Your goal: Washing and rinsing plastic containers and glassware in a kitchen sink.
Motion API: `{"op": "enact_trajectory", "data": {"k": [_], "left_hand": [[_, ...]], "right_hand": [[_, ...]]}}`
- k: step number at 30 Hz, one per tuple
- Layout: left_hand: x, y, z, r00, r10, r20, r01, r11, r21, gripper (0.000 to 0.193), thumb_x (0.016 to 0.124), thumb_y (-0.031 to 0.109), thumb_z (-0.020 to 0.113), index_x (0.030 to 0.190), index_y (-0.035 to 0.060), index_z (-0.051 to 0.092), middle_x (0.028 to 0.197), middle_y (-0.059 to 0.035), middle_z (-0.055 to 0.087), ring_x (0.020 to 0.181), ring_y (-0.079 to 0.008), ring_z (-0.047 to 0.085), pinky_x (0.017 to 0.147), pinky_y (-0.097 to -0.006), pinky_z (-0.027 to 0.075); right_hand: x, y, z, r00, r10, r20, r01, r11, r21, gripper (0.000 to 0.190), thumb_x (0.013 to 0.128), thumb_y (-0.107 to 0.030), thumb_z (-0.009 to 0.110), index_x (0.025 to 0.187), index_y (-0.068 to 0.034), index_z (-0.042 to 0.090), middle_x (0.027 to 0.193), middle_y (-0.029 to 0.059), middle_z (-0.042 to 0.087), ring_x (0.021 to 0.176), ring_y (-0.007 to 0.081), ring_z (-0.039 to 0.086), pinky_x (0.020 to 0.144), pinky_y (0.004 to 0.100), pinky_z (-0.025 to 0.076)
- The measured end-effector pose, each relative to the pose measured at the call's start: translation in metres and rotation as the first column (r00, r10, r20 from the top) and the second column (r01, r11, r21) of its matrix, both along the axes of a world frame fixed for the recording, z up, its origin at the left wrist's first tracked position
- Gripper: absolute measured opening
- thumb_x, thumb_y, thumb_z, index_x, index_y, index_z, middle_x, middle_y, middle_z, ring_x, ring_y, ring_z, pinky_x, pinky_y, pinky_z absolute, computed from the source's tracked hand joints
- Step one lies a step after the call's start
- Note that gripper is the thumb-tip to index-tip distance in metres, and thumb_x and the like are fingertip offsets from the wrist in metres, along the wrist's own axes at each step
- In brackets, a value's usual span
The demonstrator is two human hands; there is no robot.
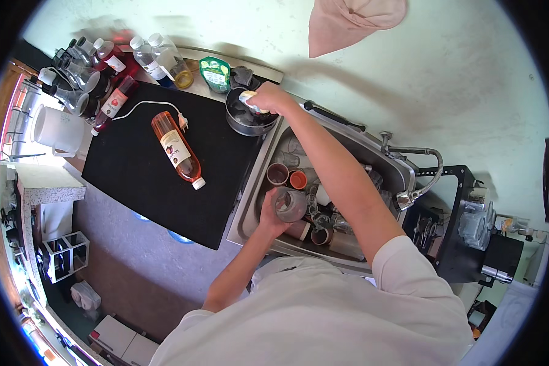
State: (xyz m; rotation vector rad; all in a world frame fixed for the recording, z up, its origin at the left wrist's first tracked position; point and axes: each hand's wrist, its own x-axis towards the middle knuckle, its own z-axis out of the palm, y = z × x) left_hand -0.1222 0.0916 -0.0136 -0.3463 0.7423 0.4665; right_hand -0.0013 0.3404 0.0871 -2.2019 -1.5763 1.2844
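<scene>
My left hand (272,216) grips a clear glass (293,206) over the near left part of the stainless steel sink (251,219). The glass's round end faces up towards me. My right hand (274,97) reaches across to a round metal pot (250,129) beside the sink's far left corner. In its fingers is a pale, yellowish sponge or cloth (247,97), held at the pot's rim. Dark liquid with some foam appears inside the pot. Below my arms, the sink holds several glasses, brown cups (277,174) and an orange cup (298,180).
Left of the sink, a bottle of orange-red liquid (183,160) lies on a black counter mat (132,164), near a white plug cable (151,102). Several bottles and a green pouch (215,74) stand along the back. A flexible faucet (407,199) overhangs the sink's right end, beside a black rack (453,228).
</scene>
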Motion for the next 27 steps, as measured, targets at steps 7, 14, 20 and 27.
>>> {"op": "enact_trajectory", "data": {"k": [7,14,20,27], "left_hand": [[0.002,0.0,-0.001,0.999,-0.009,0.032,0.009,1.0,-0.009,0.056,0.077,0.049,0.057,0.119,0.0166,0.042,0.119,-0.0046,0.043,0.108,-0.027,0.05,0.085,-0.0451,0.046],[0.002,0.0,0.008,1.0,0.012,0.011,-0.012,1.0,-0.017,0.05,0.077,0.048,0.057,0.112,0.0147,0.046,0.111,-0.0059,0.05,0.103,-0.0261,0.053,0.084,-0.0431,0.047],[0.001,0.0,0.002,1.0,0.001,0.03,-0.001,1.0,0.008,0.055,0.079,0.049,0.054,0.12,0.0158,0.039,0.118,-0.0068,0.043,0.109,-0.0286,0.05,0.085,-0.0466,0.046],[0.004,-0.001,0.01,1.0,-0.017,0.018,0.016,1.0,0.01,0.056,0.08,0.051,0.054,0.118,0.0144,0.038,0.119,-0.0079,0.043,0.109,-0.0292,0.05,0.083,-0.0468,0.047]], "right_hand": [[0.006,0.004,-0.023,0.953,0.129,0.275,-0.196,0.953,0.232,0.033,0.065,-0.028,0.066,0.082,0.0,0.067,0.088,0.0198,0.064,0.082,0.0324,0.063,0.073,0.0366,0.051],[0.014,0.004,-0.016,0.994,0.041,0.102,-0.068,0.96,0.27,0.036,0.065,-0.031,0.065,0.084,0.0,0.067,0.088,0.0194,0.064,0.082,0.0327,0.064,0.072,0.0374,0.05],[0.009,-0.011,-0.001,1.0,-0.006,-0.022,0.011,0.976,0.218,0.035,0.067,-0.03,0.066,0.093,-0.008,0.068,0.081,0.0132,0.066,0.068,0.0232,0.062,0.065,0.0331,0.048],[0.021,-0.022,-0.004,0.947,-0.112,-0.3,0.226,0.897,0.379,0.038,0.066,-0.03,0.065,0.097,-0.009,0.065,0.091,0.0151,0.065,0.082,0.0306,0.063,0.074,0.0361,0.049]]}}
